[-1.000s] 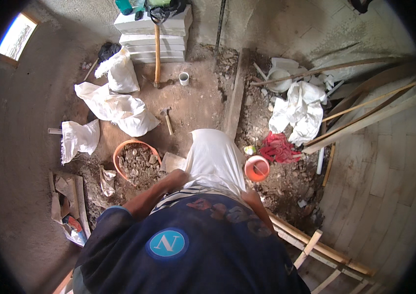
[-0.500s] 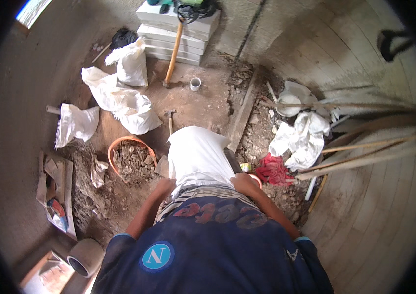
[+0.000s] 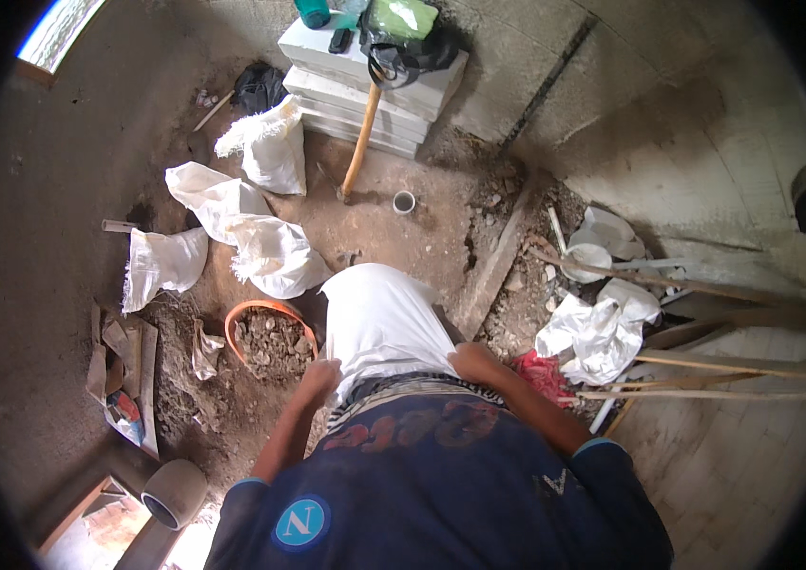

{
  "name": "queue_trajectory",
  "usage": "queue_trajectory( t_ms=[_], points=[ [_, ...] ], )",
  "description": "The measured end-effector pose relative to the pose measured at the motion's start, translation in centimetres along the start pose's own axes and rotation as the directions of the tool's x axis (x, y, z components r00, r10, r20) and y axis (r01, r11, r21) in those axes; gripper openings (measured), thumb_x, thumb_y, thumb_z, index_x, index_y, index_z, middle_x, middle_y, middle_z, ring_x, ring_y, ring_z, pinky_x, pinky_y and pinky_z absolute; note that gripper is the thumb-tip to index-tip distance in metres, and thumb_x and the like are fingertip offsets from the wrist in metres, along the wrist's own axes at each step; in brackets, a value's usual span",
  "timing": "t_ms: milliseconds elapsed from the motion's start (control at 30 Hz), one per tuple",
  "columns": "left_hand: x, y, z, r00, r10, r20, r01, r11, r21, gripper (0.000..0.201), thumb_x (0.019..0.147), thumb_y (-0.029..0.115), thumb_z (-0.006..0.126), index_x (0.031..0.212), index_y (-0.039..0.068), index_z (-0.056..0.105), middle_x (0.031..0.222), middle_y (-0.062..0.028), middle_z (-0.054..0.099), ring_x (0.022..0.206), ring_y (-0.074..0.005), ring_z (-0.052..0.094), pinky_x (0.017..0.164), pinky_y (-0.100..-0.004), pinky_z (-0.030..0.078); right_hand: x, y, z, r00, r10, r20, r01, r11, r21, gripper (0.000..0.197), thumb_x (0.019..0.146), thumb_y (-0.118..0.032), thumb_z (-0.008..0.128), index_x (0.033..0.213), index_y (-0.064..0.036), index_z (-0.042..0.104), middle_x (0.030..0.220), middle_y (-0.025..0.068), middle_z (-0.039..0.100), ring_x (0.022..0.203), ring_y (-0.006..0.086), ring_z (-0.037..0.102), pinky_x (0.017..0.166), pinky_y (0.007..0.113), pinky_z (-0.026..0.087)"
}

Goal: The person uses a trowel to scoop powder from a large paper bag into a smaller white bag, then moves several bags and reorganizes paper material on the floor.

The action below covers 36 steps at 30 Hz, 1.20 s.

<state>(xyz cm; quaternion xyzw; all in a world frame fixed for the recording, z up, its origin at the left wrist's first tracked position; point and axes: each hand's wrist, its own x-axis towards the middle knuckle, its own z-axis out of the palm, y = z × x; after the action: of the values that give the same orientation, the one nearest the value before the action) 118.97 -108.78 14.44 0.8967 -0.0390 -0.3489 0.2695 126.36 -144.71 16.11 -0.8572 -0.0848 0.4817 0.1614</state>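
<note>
A white woven sack point(image 3: 384, 318) stretches in front of my body, its far end rounded and its near edge pulled up at my waist. My left hand point(image 3: 323, 376) is closed on the sack's near left edge. At the opposite edge my right hand point(image 3: 475, 363) grips the cloth, with fingers curled in. What the sack holds, if anything, is hidden. Left of it stands an orange-rimmed bucket point(image 3: 272, 305), filled with rubble point(image 3: 273, 342).
White sacks point(image 3: 273, 256) stand beyond the bucket. A wooden-handled tool point(image 3: 361, 142) leans on stacked pale blocks point(image 3: 351, 71). An upright pipe end point(image 3: 404, 201) shows in the dirt. Crumpled white sacking point(image 3: 603, 332), red mesh point(image 3: 544, 375) and long wooden poles point(image 3: 707, 394) lie right.
The view has tilted, so the room sits lower and further right in the picture. Both hands still hold the sack's edge. The small hammer beyond the sack is now mostly hidden.
</note>
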Motion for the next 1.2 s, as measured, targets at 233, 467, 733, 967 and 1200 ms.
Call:
queue_trajectory(
  t_ms=[233,467,733,967,1200],
  points=[
    [7.2,5.6,-10.6,0.999,-0.031,-0.020,0.026,0.978,-0.209,0.022,0.085,0.016,0.049,0.083,-0.002,0.062,0.079,-0.0282,0.061,0.077,-0.0429,0.062,0.066,-0.0520,0.046,-2.1,-1.0,-9.3,0.997,-0.073,0.039,0.076,0.995,-0.061,0.040,0.090,-0.029,0.046,0.089,0.0052,0.067,0.093,0.0311,0.063,0.088,0.0466,0.062,0.084,0.051,0.047],
    [16.0,4.0,-10.8,0.903,0.423,-0.074,-0.418,0.905,0.073,0.017,0.081,0.016,0.056,0.083,0.001,0.066,0.081,-0.0206,0.066,0.080,-0.0363,0.066,0.071,-0.0457,0.052,-2.3,-0.4,-11.8,0.992,0.010,-0.124,-0.005,0.999,0.037,0.034,0.088,-0.025,0.048,0.085,0.0043,0.065,0.085,0.0275,0.064,0.083,0.0447,0.063,0.077,0.051,0.049],
    [30.5,10.6,-18.3,0.852,0.489,0.188,-0.514,0.849,0.122,0.020,0.080,0.018,0.055,0.081,0.001,0.066,0.080,-0.0222,0.065,0.079,-0.0377,0.066,0.073,-0.0474,0.052,0.6,1.2,-8.2,0.950,0.019,-0.312,-0.026,0.999,-0.019,0.016,0.081,-0.015,0.053,0.083,-0.0036,0.064,0.074,0.0206,0.064,0.073,0.0382,0.065,0.066,0.049,0.052],
    [35.8,17.8,-23.0,0.857,0.412,0.309,-0.473,0.867,0.156,0.025,0.082,0.021,0.054,0.079,0.001,0.068,0.080,-0.0202,0.067,0.077,-0.0366,0.067,0.072,-0.0470,0.051,3.3,2.7,-2.2,0.923,0.101,-0.370,-0.121,0.992,-0.029,0.018,0.081,-0.019,0.055,0.083,-0.0026,0.063,0.074,0.0193,0.064,0.071,0.0369,0.065,0.063,0.049,0.051],
    [41.8,19.3,-24.4,0.750,0.540,0.381,-0.655,0.683,0.322,0.021,0.081,0.021,0.058,0.079,0.004,0.070,0.076,-0.0189,0.068,0.073,-0.0342,0.068,0.067,-0.0439,0.053,4.0,0.3,-12.2,0.801,0.178,-0.571,-0.105,0.982,0.158,0.009,0.080,-0.010,0.053,0.082,-0.0042,0.060,0.074,0.0181,0.062,0.072,0.0375,0.063,0.061,0.048,0.048]
  ],
)
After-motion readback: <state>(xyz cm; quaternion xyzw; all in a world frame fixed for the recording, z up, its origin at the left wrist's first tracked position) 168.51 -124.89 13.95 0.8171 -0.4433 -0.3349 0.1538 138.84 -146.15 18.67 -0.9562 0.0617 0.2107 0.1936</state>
